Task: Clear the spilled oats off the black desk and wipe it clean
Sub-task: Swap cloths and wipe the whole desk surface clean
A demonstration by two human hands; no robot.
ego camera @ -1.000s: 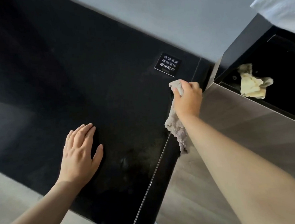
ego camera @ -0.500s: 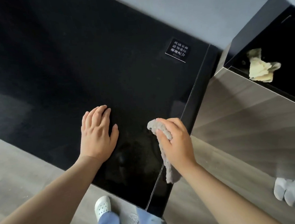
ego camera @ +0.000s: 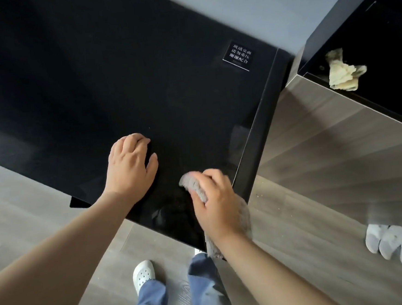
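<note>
Right hand point(ego camera: 216, 201) is down on the glossy black desk top point(ego camera: 93, 76), at its near right corner, fingers curled round a bunched grey fluffy cloth point(ego camera: 194, 185). The bunched end pokes out ahead of the knuckles and presses on the desk. The rest trails back under the palm and hangs over the desk's near edge beside the wrist.

Left hand point(ego camera: 131, 167) sits just beside it, apart from the cloth. Knuckles up, fingers curled under with their tips on the black surface, thumb spread out, nothing in the grip.

Just right of the right hand, past the desk's side edge, tiny pale specks point(ego camera: 262, 195) dot the grey wood-look floor point(ego camera: 19, 214), too small to say they are oats. The desk surface around both hands looks dark and shiny.

Well ahead of the right hand, near the far right corner, lies a small black label with white characters point(ego camera: 238, 56). Further right, a crumpled pale yellow rag point(ego camera: 343, 73) lies on a neighbouring black-topped cabinet point(ego camera: 379, 42).

Below the hands: a white perforated clog point(ego camera: 143, 274) and blue trouser legs point(ego camera: 203, 284). Far right on the floor, a lumpy white bundle point(ego camera: 399, 245).
</note>
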